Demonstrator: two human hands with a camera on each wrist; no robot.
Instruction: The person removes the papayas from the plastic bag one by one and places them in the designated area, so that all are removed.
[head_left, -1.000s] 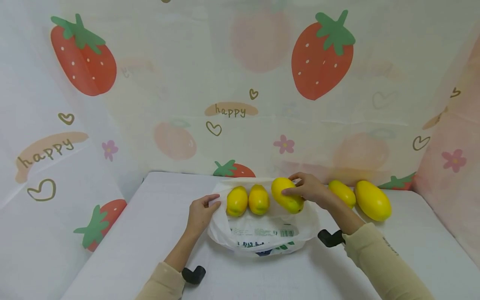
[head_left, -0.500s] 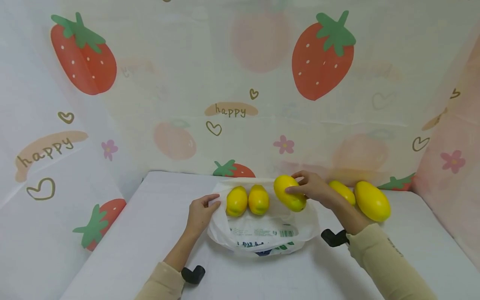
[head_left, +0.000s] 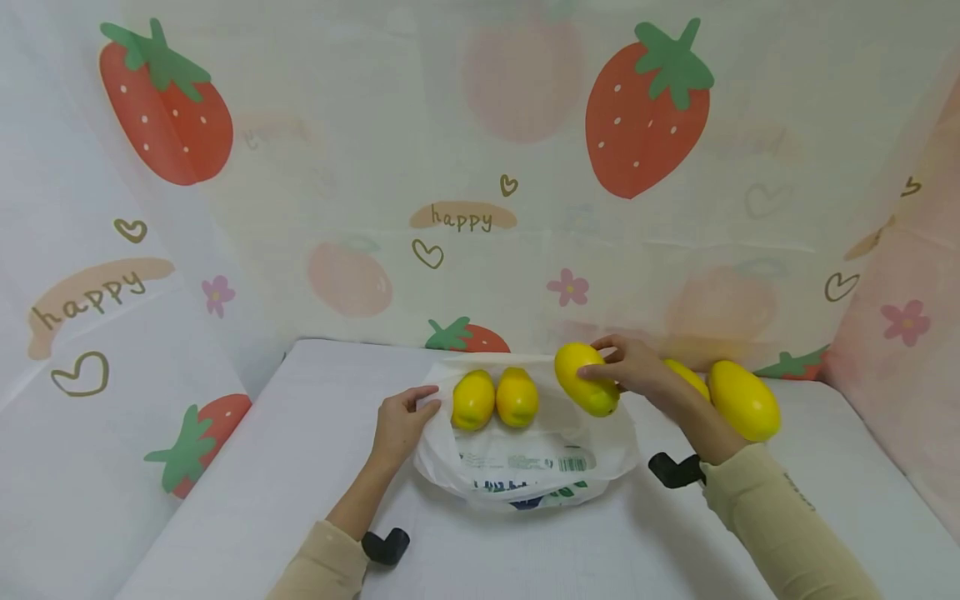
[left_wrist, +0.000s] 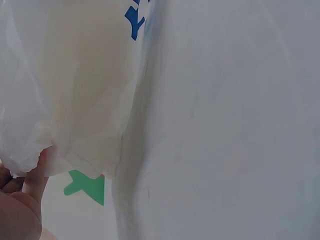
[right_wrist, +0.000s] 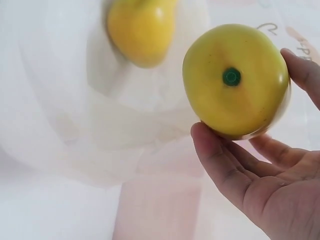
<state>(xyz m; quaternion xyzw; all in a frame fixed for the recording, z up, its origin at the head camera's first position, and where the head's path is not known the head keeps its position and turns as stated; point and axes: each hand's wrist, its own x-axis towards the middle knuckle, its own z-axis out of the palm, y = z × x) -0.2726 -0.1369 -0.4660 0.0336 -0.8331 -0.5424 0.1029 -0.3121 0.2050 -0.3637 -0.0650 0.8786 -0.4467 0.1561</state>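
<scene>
A white plastic bag (head_left: 525, 450) with blue and green print lies with its mouth spread on the table. Its left rim is pinched by my left hand (head_left: 400, 425), and the left wrist view shows the thin film at the fingers (left_wrist: 37, 175). Two yellow mangoes, a left one (head_left: 474, 400) and a right one (head_left: 517, 398), sit side by side inside the bag. Over the bag's right part, my right hand (head_left: 637, 367) holds another mango (head_left: 581, 375), tilted. In the right wrist view this mango's green stem end (right_wrist: 231, 77) faces the camera, gripped between thumb and fingers.
Two more mangoes, a partly hidden one (head_left: 684, 377) and a bigger one (head_left: 745, 400), lie right of the bag, behind my right forearm. A white cloth covers the table (head_left: 300, 433). A strawberry-printed curtain (head_left: 360, 167) stands close behind and at the sides.
My right hand has shifted a little to the right and upward with the mango, away from the two in the bag. The left hand stays at the bag's rim.
</scene>
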